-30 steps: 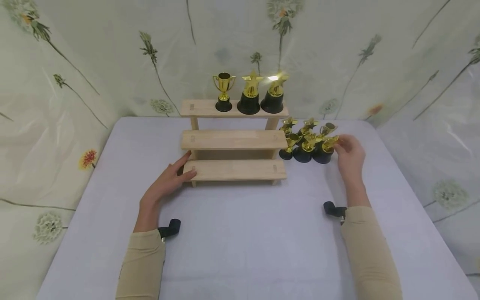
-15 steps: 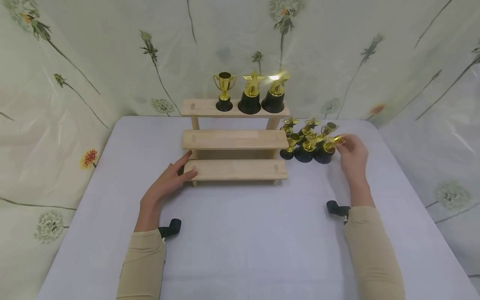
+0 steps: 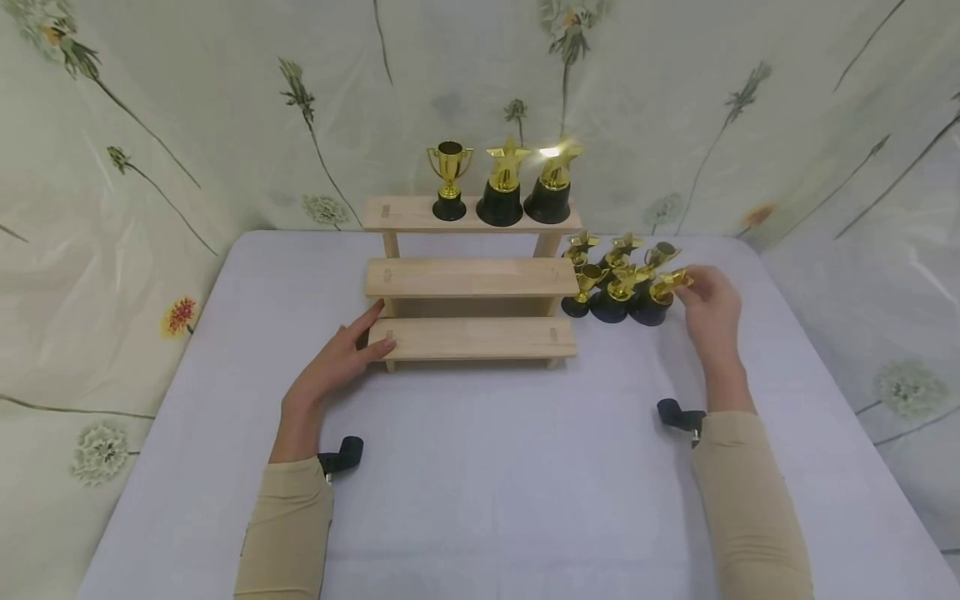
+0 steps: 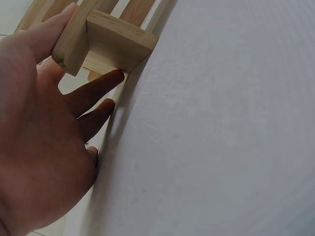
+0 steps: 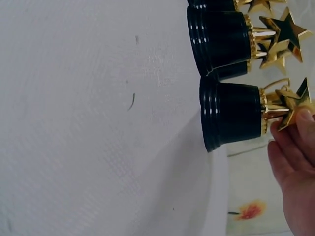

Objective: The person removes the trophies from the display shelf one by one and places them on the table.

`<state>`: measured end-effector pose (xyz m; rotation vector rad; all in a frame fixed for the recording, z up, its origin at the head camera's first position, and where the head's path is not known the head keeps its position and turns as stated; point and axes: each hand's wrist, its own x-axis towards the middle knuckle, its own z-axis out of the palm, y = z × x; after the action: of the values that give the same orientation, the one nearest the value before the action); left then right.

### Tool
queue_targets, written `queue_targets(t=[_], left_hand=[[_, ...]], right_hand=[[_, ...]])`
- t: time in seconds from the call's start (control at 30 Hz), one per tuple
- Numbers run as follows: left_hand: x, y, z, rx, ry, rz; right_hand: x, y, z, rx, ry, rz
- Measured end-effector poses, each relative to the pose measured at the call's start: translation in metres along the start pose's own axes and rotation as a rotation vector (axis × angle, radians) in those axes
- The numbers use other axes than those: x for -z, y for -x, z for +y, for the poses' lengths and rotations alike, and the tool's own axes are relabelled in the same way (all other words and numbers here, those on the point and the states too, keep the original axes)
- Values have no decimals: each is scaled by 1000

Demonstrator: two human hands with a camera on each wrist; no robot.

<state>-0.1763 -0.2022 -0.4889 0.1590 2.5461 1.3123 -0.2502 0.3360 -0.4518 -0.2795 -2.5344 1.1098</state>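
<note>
A three-tier wooden stand (image 3: pixel 472 277) sits at the far middle of the table. My left hand (image 3: pixel 335 362) rests on its left end, thumb along the top of the lowest board (image 3: pixel 480 339). In the left wrist view the other fingers (image 4: pixel 96 91) are spread and fairly straight beside the board. At the right, my right hand (image 3: pixel 712 315) pinches the gold star of a black-based star trophy (image 5: pixel 234 115) between thumb and fingers. That trophy (image 3: pixel 651 312) stands upright at the front right of a tight group, beside another star trophy (image 3: pixel 609 308).
On the top board stand a gold cup trophy (image 3: pixel 448 183) and two star trophies, one here (image 3: pixel 501 200). The right-hand group has several trophies, including a small cup (image 3: pixel 576 305) close to the stand. A white cloth (image 3: pixel 487 483) covers the table; a flowered curtain (image 3: pixel 225 100) hangs behind.
My right hand has shifted slightly to the right, with the star of the trophy moving along with it. The left hand stays on the stand, and the view has shifted a little.
</note>
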Motion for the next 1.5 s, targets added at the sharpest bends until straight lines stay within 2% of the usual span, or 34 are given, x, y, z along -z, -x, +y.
queue_targets(t=[0.3,0.5,0.67,1.2,1.37,1.5], left_hand=[[0,-3,-2,6,4,0],[0,-2,0,13,7,-11],[2,0,2,20,4,-21],[0,3,4,29,11,-28],[0,3,4,10,7,-24],[1,3,4,12,6,-26]], right_hand=[[2,3,-5,-16,11,-27],[-2,2,1,-43,-29,6],[-3,3,1,-45,-47,-13],[1,5,3,-15,-89,-30],[3,6,-2,-9,-96,-15],[7,6,-10,32,-139,6]])
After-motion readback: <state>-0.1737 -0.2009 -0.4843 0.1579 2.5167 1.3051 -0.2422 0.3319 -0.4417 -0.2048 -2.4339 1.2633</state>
